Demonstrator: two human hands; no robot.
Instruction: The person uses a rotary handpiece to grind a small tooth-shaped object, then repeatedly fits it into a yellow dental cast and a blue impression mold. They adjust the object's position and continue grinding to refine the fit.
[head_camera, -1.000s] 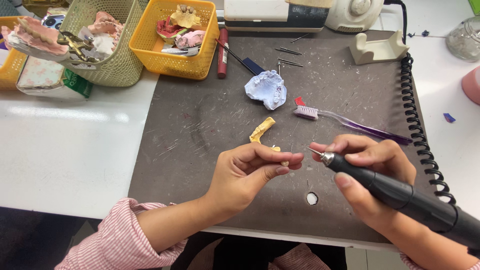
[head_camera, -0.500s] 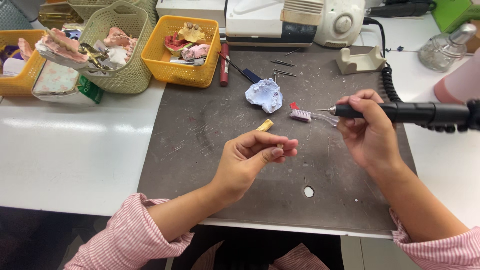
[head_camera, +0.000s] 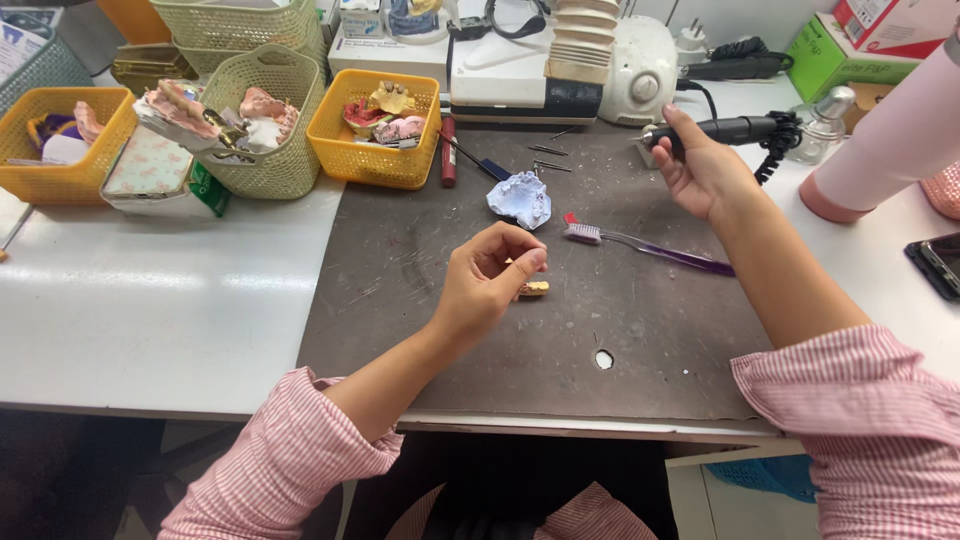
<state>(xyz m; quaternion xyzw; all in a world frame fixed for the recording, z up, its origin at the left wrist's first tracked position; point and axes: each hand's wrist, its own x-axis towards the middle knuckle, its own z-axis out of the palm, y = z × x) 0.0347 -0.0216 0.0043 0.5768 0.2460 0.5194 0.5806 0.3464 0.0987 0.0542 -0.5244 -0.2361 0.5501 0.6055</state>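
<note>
While the right hand (head_camera: 705, 165) is gripping the black handpiece (head_camera: 730, 130) near the mat's (head_camera: 420, 300) far right corner, the left hand (head_camera: 490, 280) is pinching a small yellow piece (head_camera: 533, 289) mid-mat; keeping that pinch steady seems wise.

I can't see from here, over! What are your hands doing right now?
Left hand pinching a small yellowish piece. Right hand gripping the black handpiece at the mat's far edge. Toothbrush lies between them.

Head cam, single view, looks steeply down from close over dark mat (head_camera: 420, 290); baskets (head_camera: 385, 150) at 11 o'clock.
</note>
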